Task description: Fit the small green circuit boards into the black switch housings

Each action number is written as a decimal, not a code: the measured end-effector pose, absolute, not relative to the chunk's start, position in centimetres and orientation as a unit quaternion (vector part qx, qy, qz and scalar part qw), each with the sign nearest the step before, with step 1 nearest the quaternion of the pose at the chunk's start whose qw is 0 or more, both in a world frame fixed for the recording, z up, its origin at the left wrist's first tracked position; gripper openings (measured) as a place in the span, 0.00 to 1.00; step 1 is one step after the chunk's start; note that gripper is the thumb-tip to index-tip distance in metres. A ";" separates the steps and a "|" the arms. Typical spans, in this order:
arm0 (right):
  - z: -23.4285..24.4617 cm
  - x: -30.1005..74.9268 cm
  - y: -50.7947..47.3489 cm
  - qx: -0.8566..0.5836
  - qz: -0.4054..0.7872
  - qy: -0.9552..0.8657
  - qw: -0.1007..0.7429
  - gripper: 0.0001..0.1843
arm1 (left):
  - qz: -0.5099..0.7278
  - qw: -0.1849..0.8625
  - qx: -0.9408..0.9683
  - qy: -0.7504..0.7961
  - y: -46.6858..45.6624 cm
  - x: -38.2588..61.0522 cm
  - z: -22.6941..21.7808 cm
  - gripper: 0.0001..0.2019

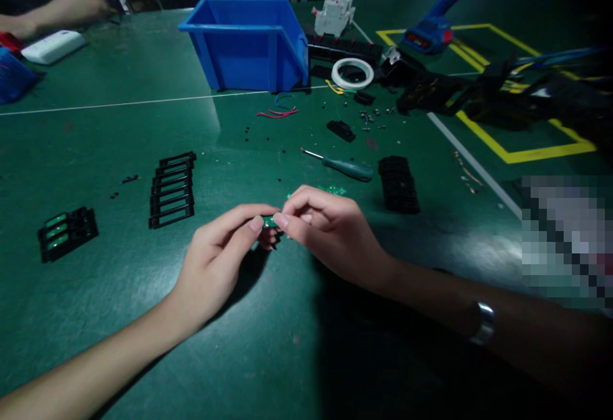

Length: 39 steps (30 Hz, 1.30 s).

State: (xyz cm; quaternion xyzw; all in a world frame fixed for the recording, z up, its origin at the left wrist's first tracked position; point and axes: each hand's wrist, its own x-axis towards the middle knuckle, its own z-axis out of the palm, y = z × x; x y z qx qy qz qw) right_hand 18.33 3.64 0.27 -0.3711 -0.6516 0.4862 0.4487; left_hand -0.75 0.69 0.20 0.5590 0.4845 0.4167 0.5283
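Note:
Between my two hands is a small green circuit board [269, 222], held just above the table. My left hand [218, 254] pinches its left end between thumb and fingers. The thumb and forefinger of my right hand [330, 232] close on the other end, hiding much of it. Behind my right hand lie more green pieces [334, 189], partly covered by the fingers. A screwdriver [347, 168] with a dark green handle rests beyond them. Left of my hands stands a row of black plastic frames [172, 190]. Farther left, a black holder [67, 233] has green boards in it.
A blue bin [249, 43] stands at the back, beside a white tape roll [352, 74]. Black stacked parts [398, 184] lie to the right. Loose screws [368, 117] and red wires [278, 113] are scattered behind. A blue power tool [431, 30] and another person's arm [62, 8] are farther off.

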 end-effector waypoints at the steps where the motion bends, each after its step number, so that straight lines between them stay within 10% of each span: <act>1: 0.3 18.3 3.6 -0.370 0.488 -0.651 0.449 0.06 | 0.416 0.530 0.558 0.485 0.7 -0.7 0.2 0.11; 39: 0.6 18.3 3.6 -0.369 0.532 -0.635 0.422 0.09 | 0.415 0.572 0.531 0.468 0.6 -0.7 0.1 0.14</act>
